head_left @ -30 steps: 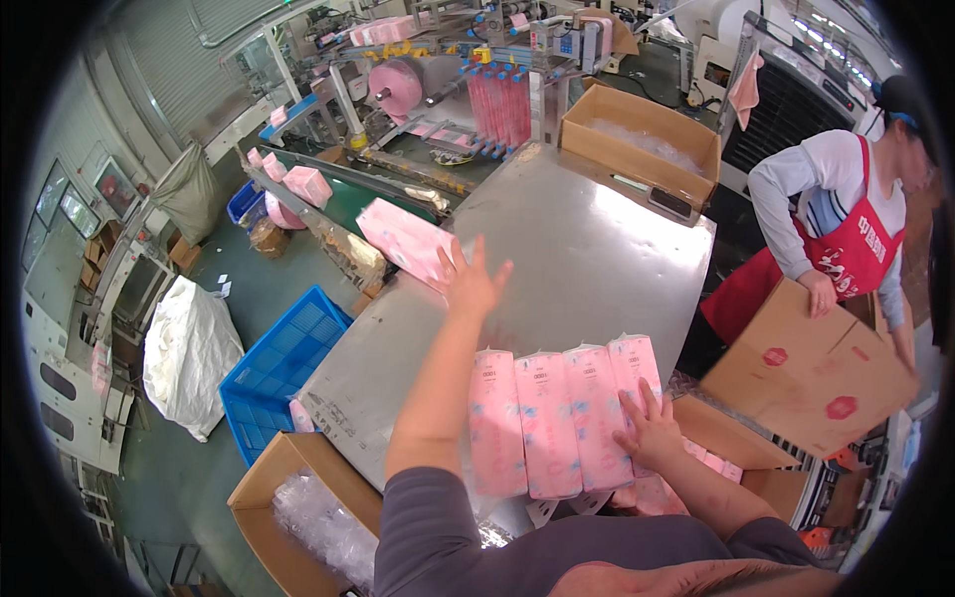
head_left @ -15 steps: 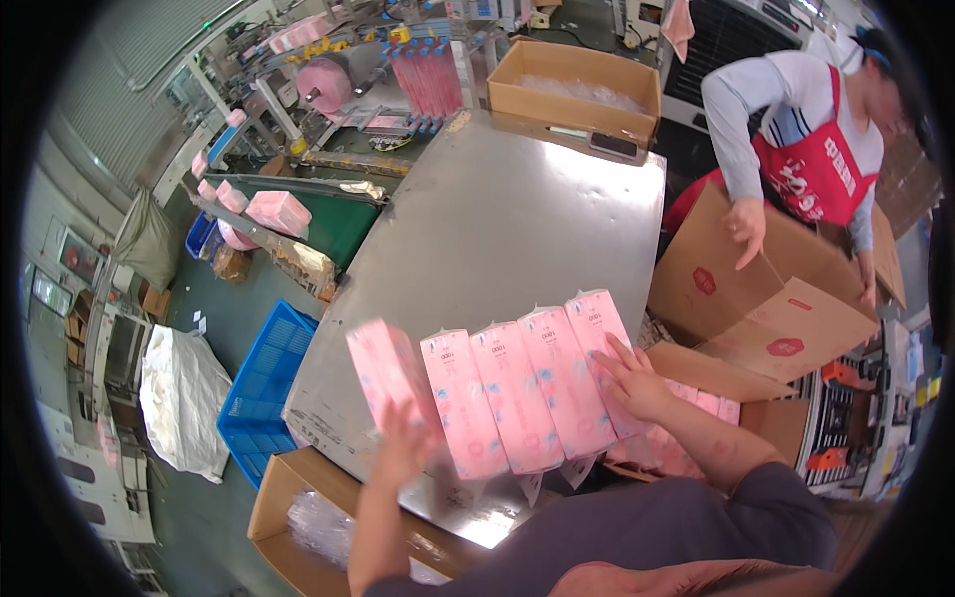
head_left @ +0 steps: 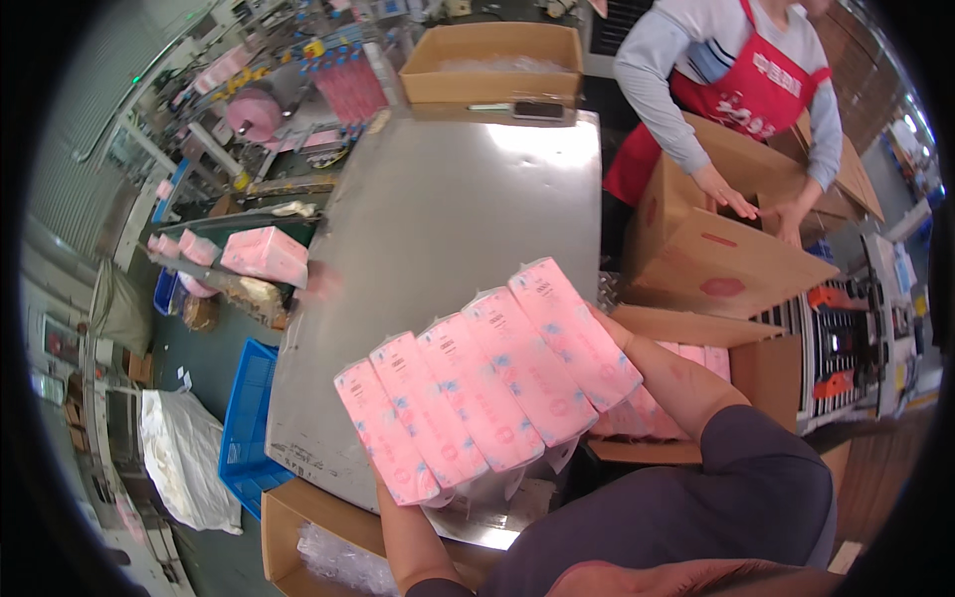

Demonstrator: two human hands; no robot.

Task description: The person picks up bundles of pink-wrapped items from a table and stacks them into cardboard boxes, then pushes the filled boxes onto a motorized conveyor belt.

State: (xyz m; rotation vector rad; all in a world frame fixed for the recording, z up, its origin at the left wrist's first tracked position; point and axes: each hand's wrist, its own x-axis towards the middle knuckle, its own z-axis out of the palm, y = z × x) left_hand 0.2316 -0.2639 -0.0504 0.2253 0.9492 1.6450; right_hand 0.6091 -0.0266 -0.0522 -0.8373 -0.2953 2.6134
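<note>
Several pink plastic-wrapped tissue packs (head_left: pixel 487 383) are pressed side by side in one slanted row over the near part of the metal table (head_left: pixel 448 209). My left hand (head_left: pixel 386 492) grips the left end of the row, its fingers mostly hidden by the packs. At the other end my right hand (head_left: pixel 610 328) presses on the outer side of the last pack, mostly out of sight behind it. The row sits tilted, right end higher in the picture. Just right of it stands an open carton (head_left: pixel 764 383) with similar pink packs inside.
Across on the right, a co-worker in a red apron (head_left: pixel 736 85) handles an open carton (head_left: pixel 686 244). A box of clear film (head_left: pixel 487 90) stands at the far edge. More packs (head_left: pixel 267 254) lie on the left conveyor. A blue crate (head_left: pixel 244 428) and a carton (head_left: pixel 284 552) flank the near-left corner.
The leftmost pack, standing apart before, is now against the others. Both hands have gone to the row's ends, and the row has tilted. The co-worker's hands have come together at the carton.
</note>
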